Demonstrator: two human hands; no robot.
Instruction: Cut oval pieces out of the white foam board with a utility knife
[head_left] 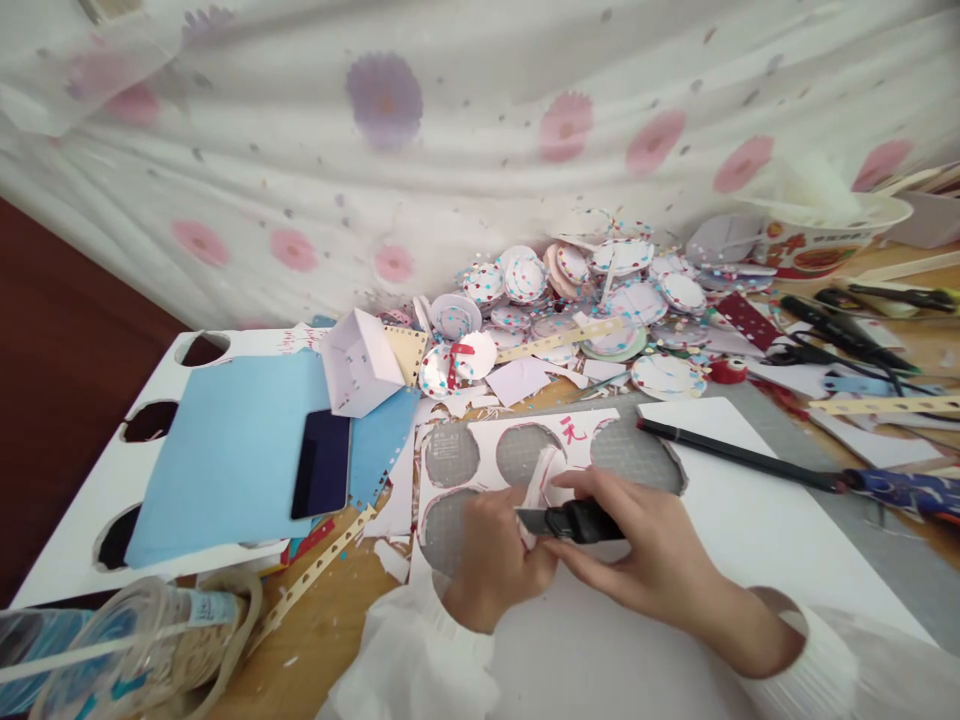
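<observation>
Gripping a knife (574,521) with closed fingers, right hand (652,555) meets left hand (491,555) pinching card (491,430); discs (600,290) crowd the bench (330,612) behind.

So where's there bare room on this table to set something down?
The white sheet is bare between the black pen and the right hand, which holds a knife. The blue sheet is free left of the dark pad. Paper discs and scissors crowd the back.
</observation>
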